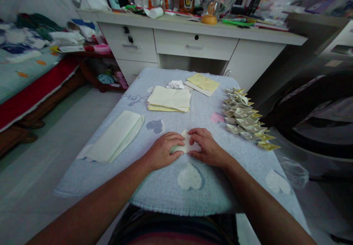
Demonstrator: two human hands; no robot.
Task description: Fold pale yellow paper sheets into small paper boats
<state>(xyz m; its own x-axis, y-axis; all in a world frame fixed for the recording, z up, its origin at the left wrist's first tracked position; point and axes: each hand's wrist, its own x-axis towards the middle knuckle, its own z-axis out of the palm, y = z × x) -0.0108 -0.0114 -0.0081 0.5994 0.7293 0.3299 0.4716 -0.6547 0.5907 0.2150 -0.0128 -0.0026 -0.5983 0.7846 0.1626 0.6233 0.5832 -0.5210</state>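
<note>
A small folded piece of pale paper (186,142) lies on the cloth-covered table between my two hands. My left hand (167,147) is curled over its left side, fingertips and thumb on the paper. From the right, my right hand (206,146) grips the other side with bent fingers and thumb. Parts of the paper are hidden under the fingers. Beyond my hands sits a stack of cream and yellow sheets (169,98). To the left is a larger folded pale sheet (114,136). Rows of folded paper pieces with pointed ends (244,118) stand at the right.
A yellow sheet (204,81) over a white one and a crumpled white tissue (175,85) lie at the table's far side. Behind stands a white desk (195,46) crowded with bottles and clutter. A bed (35,79) is at left, a front-loading washing machine (317,101) at right.
</note>
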